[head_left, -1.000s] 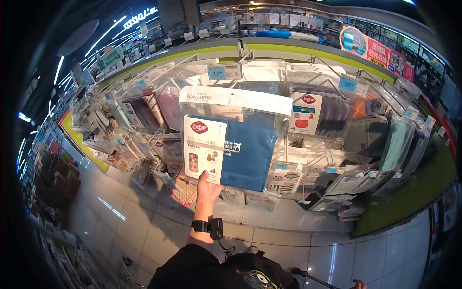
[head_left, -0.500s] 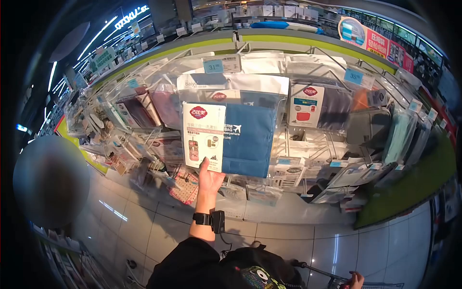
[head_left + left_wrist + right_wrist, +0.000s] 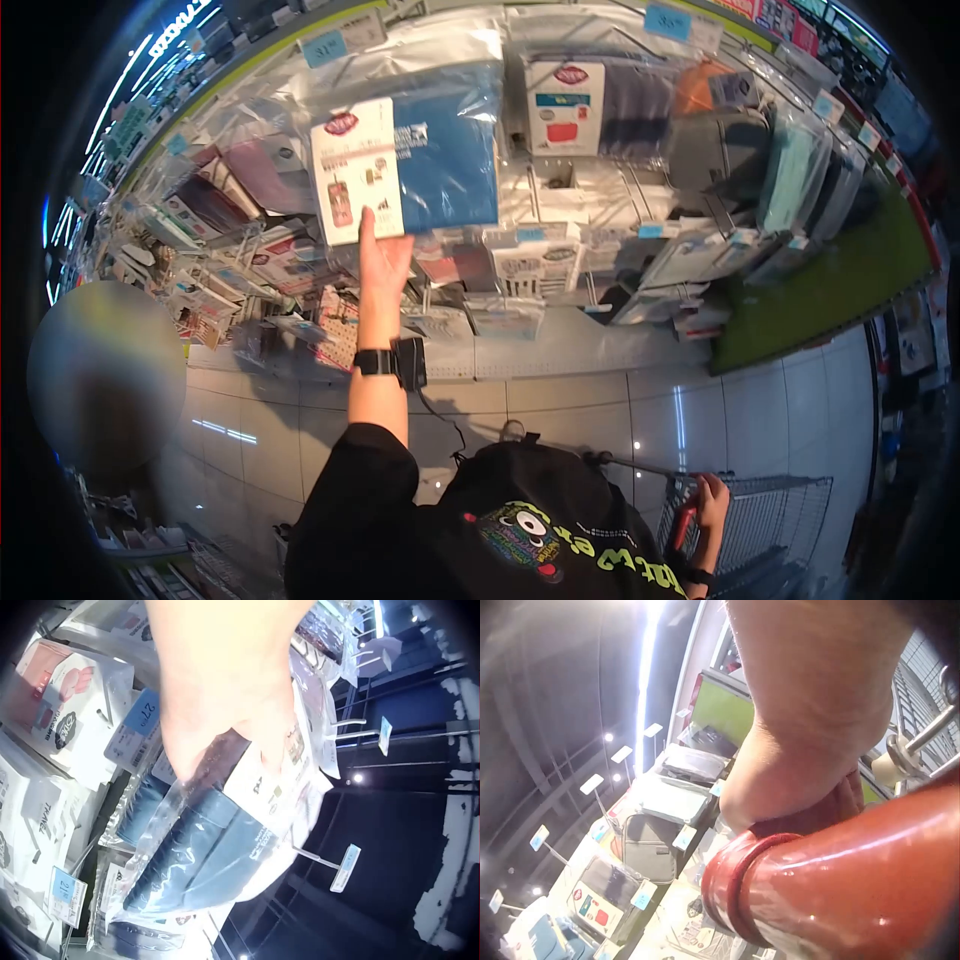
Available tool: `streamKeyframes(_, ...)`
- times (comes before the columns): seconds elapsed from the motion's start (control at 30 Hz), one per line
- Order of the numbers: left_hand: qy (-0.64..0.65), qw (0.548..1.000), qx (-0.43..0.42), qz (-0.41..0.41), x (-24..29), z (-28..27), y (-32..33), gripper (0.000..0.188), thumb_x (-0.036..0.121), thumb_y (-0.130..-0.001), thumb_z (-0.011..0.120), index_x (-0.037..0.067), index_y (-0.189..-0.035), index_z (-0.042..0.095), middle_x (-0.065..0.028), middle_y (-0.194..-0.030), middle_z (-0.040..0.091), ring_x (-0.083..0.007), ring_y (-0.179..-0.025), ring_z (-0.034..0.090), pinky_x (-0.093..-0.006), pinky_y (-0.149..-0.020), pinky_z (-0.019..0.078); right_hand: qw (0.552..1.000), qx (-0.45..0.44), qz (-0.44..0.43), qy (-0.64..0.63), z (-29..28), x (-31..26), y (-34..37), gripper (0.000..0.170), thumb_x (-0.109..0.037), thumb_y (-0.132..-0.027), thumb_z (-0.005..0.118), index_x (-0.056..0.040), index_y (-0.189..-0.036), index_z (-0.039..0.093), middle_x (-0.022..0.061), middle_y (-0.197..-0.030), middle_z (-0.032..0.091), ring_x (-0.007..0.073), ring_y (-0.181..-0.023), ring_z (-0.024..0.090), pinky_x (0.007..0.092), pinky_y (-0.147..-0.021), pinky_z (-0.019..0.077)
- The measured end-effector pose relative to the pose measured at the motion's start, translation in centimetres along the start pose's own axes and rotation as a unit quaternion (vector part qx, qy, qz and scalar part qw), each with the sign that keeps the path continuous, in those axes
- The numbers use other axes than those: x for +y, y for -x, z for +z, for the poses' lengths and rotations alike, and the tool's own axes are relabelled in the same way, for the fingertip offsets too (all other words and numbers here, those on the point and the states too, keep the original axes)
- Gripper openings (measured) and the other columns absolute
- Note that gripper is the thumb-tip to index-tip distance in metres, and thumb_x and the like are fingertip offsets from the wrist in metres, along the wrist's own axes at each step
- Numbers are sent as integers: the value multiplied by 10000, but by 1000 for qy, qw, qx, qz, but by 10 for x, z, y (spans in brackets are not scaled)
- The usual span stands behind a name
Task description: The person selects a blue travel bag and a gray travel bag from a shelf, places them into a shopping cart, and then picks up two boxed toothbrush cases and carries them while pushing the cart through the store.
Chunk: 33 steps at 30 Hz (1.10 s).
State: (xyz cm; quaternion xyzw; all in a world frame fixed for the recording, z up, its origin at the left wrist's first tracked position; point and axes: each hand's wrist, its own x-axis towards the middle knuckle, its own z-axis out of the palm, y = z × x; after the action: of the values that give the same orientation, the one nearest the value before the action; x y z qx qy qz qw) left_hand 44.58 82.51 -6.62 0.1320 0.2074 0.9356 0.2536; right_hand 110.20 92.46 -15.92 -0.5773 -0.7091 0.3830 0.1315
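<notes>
Firmly, the left hand [image 3: 386, 268] pinches the blue pack [image 3: 448, 150] at its bottom edge, thumb pressed flat over the front card [image 3: 357, 165] and the other fingers tucked behind, the grip closed to little more than the pack's thickness. Down at the lower right, the right hand [image 3: 712, 500] is curled round the red handle [image 3: 684, 525] of a wire cart [image 3: 770, 530].

Compared with the earlier views, the head camera has tipped downward: the rack's green-edged top has slid up and partly out of sight, and the cart has come into fuller view. The pack has stayed in the left hand, so handling it seems unfinished; whether it also hangs from a hook I cannot tell.

It sits before the rack's upper row, toward the left, under a blue-and-white price tag [image 3: 325, 47]. Its clear film is creased and throws bright glare over flat, dark-blue fabric; the card is stiff, white and oblong. The handle is a smooth, glossy cylinder with a raised collar, the cart a fine metal grid. Toward the rack's right end hang a rounded grey case [image 3: 720, 150] and slim mint pouches [image 3: 795, 180], beside a flat green end panel [image 3: 830, 265]. Below the rack's bottom edge lie shiny pale floor tiles [image 3: 570, 400].
</notes>
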Motion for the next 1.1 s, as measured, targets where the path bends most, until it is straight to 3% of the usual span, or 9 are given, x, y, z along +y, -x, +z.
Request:
streamKeyframes(0.27, -125, 976, 176, -11, -15, -9, -42, 580, 355, -820, 686, 91, -1279, 449, -66, -1251, 493, -225, -1213, 422, -430, -1010, 339, 999, 30, -38, 0, 14, -41, 13, 297, -220, -880, 478, 11, -919, 660, 50, -523, 546, 118, -436, 513, 272, -451, 394)
streamKeyframes(0.43, -198, 967, 160, 15, -22, -32, -28, 601, 157, -774, 727, -119, -1207, 415, -219, -1304, 385, -274, -1245, 380, -384, -1063, 347, 995, 90, 15, -34, 18, -60, 23, 247, -190, -864, 508, 8, -899, 651, 101, -573, 598, 206, -561, 611, 319, -577, 463)
streamKeyframes(0.53, -248, 956, 157, 23, -21, -28, -2, 469, 208, -855, 627, -83, -1188, 468, -204, -1280, 437, -283, -1276, 351, -378, -1096, 276, 965, 220, -75, 120, 31, -49, 39, 305, -204, -845, 582, 18, -1052, 601, 256, -1134, 564, 284, -750, 639, 363, -738, 490)
streamKeyframes(0.6, -262, 956, 125, 54, -26, -1, 29, 445, 212, -899, 551, -85, -1211, 439, -224, -1306, 415, -296, -1290, 342, -387, -1103, 266, 969, 164, 167, -82, 32, -118, 62, 507, -241, -817, 639, 2, -1236, 490, 305, -1402, 271, 302, -1021, 572, 373, -864, 453)
streamKeyframes(0.63, -276, 954, 104, 54, -35, 26, 49, 425, 213, -915, 511, -73, -1221, 436, -228, -1294, 432, -306, -1277, 366, -403, -1094, 284, 962, 225, 62, 141, 59, -82, 67, 644, -292, -783, 671, -8, -1304, 421, 361, -1414, 163, 382, -1106, 511, 407, -886, 445)
streamKeyframes(0.67, -291, 952, 79, 55, -46, 50, 68, 408, 214, -931, 471, -61, -1230, 432, -231, -1282, 450, -316, -1263, 390, -420, -1084, 303, 958, 245, 83, 125, 65, -91, 70, 644, -292, -783, 671, -8, -1304, 421, 361, -1414, 163, 382, -1106, 511, 407, -886, 445)
streamKeyframes(0.73, -290, 955, 30, -56, -72, 46, 79, 385, 204, -936, 432, -25, -1246, 437, -216, -1220, 516, -321, -1173, 493, -425, -1015, 397, 904, 336, 88, 248, 72, -117, 74, 663, -325, -784, 656, 19, -1297, 416, 395, -1381, 201, 467, -1152, 457, 444, -872, 454)
streamKeyframes(0.9, -358, 887, -72, -282, -140, 74, 117, 243, 138, -879, 508, 13, -1087, 513, -150, -999, 601, -247, -882, 611, -355, -789, 524, 915, 349, 155, 132, 76, -111, 69, 477, -263, -784, 630, -6, -1173, 529, 388, -1269, 387, 403, -633, 630, 428, -595, 530)
streamKeyframes(1.1, -326, 788, -277, -443, -196, 139, 185, 168, 97, -894, 520, 13, -1039, 522, -112, -888, 609, -214, -808, 620, -327, -725, 533, 923, 344, 137, 104, 78, -104, 78, 394, -181, -774, 600, -13, -1125, 537, 383, -1256, 399, 397, -598, 616, 446, -568, 525)
